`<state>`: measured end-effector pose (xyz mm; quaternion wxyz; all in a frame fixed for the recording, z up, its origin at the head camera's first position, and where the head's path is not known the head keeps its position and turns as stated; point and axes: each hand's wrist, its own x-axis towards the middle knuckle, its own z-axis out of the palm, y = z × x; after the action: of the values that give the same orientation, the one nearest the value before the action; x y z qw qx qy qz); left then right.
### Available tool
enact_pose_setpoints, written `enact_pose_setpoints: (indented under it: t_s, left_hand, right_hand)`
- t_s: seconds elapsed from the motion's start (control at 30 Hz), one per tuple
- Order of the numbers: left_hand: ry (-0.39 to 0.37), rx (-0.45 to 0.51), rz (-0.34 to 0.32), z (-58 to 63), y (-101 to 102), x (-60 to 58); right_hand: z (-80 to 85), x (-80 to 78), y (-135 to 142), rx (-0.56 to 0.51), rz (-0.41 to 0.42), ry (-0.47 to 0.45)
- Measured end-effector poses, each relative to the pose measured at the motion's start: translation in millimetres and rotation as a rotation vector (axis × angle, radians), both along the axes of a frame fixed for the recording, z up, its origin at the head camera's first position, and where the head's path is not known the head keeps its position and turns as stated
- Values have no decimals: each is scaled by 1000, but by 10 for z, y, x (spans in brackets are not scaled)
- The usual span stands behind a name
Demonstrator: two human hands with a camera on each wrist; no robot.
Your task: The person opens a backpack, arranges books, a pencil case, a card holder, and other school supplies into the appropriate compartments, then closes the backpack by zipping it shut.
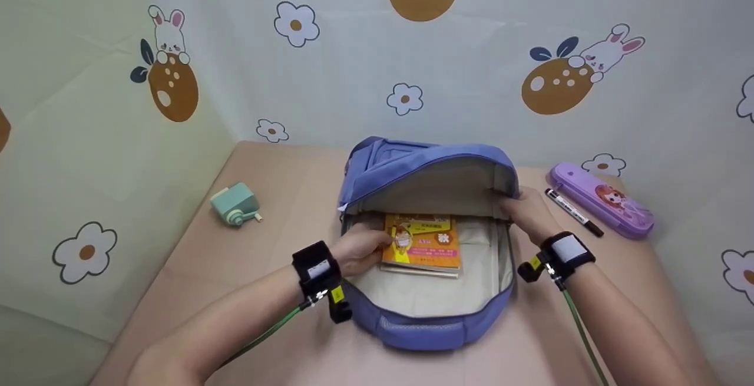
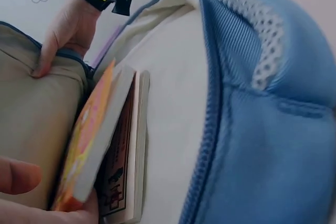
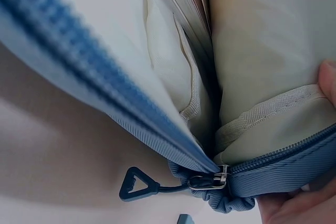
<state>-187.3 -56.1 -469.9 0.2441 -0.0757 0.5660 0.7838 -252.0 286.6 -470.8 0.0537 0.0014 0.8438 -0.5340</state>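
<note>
A blue backpack [image 1: 421, 336] lies unzipped, its pale lining exposed. An orange book [image 1: 427, 247] with a cartoon cover is inside, over a second book [image 2: 122, 171]; the left wrist view shows it tilted up from that one. My left hand [image 1: 360, 247] holds the orange book by its left edge, one finger beneath it and another above the cover. At the bag's right side, my right hand [image 1: 527, 212] grips the edge of the raised flap [image 1: 436, 182]. One fingertip shows on the lining in the right wrist view, other fingers outside the zipper. A zipper pull [image 3: 139, 183] hangs at the corner.
A mint-green device with a small crank [image 1: 235, 203] stands left of the bag. To the right lie a black-and-white marker [image 1: 574, 212] and a purple pencil case [image 1: 601, 200]. A patterned curtain [image 1: 347, 73] hangs behind the table [image 1: 283, 197].
</note>
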Motion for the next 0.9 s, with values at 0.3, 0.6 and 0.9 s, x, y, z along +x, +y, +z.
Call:
enact_pose_setpoints:
  t_s: [0.3, 0.6, 0.9]
  left_hand:
    - [102, 27, -129, 214, -348, 139]
    - [264, -329, -72, 146, -738, 41]
    - [676, -702, -173, -49, -844, -436]
  right_hand:
    - [22, 7, 19, 13, -1, 1]
    - [66, 6, 27, -2, -2, -8]
    - [45, 16, 9, 2, 16, -30]
